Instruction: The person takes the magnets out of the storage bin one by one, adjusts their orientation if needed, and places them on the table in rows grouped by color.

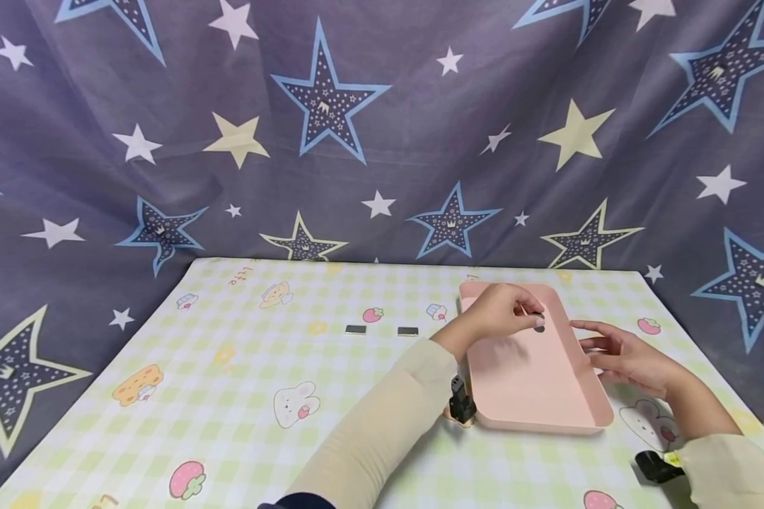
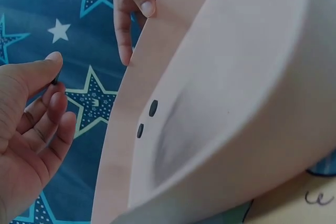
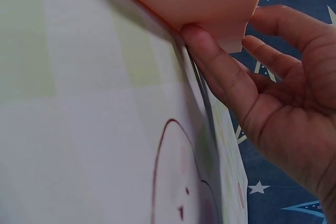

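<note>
My left hand (image 1: pixel 504 311) is above the far part of a pink tray (image 1: pixel 535 396), pinching a small thin black piece (image 2: pixel 56 78) between thumb and fingertips. Its exact kind is too small to tell. Inside the tray, the left wrist view shows two small dark oval pieces (image 2: pixel 153 108) lying near one wall. Against the outside of the tray's right wall rest the fingertips of my right hand (image 1: pixel 630 357), fingers spread and loosely bent. Two small dark rectangular pieces with light edges, a left one (image 1: pixel 356 329) and a right one (image 1: pixel 408 331), lie on the table left of the tray.
A pale green checked tablecloth (image 1: pixel 229 403) with printed cartoons covers the table. Behind it hangs a dark curtain with stars (image 1: pixel 331 92). Black wrist devices show at the left cuff (image 1: pixel 461 401) and the right cuff (image 1: pixel 657 467), close to the tray and tabletop.
</note>
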The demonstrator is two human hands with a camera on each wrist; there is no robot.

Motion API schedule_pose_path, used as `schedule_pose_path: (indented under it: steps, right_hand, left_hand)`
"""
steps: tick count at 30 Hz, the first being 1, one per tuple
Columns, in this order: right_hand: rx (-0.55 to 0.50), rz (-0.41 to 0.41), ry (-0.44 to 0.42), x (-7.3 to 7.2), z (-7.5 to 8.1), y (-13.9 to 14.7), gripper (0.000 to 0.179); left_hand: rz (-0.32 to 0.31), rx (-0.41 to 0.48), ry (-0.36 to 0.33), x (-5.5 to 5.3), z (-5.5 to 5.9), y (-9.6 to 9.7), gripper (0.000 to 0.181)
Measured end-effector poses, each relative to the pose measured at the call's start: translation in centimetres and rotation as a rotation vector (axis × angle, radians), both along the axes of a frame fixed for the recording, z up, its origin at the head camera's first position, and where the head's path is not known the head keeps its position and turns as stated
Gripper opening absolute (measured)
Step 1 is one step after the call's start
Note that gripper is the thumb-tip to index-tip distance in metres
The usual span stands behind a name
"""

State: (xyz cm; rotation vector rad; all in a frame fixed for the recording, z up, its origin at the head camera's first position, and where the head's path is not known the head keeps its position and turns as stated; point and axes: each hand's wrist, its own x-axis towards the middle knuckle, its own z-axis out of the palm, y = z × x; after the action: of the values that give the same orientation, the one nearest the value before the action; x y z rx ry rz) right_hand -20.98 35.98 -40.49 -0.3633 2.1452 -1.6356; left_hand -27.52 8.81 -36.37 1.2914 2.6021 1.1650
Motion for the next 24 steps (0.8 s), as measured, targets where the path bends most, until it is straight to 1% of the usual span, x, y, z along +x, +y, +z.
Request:
schedule_pose_path:
  steps: [3, 6, 9, 13, 20, 24]
  right_hand:
    - [-0.006, 0.001, 0.0, 0.0, -0.1, 0.0, 0.061]
    - [-0.017, 0.01, 0.003, -0.1, -0.1, 0.1, 0.06]
    - [-0.028, 0.016, 0.001, -0.1, -0.2, 0.1, 0.059]
    - [-0.031, 0.021, 0.002, -0.1, -0.1, 0.1, 0.059]
    - [-0.049, 0.049, 0.021, -0.1, -0.1, 0.0, 0.059]
    - [-0.062, 0.05, 0.027, 0.1, -0.1, 0.0, 0.058]
  left_hand:
    - [-0.015, 0.023, 0.016, 0.1, 0.1, -0.4, 0.017]
    - [-0.016, 0.039, 0.038, 0.4, 0.1, -0.9, 0.017]
    - [-0.004, 0.034, 0.067, 0.6, 0.2, -1.4, 0.018]
    - [0.006, 0.04, 0.078, 0.9, 0.4, -2.2, 0.019]
    - [0.021, 0.071, 0.068, 1.2, 0.1, -3.5, 0.015]
    - [0.029, 0.068, 0.06, 1.4, 0.1, -4.2, 0.014]
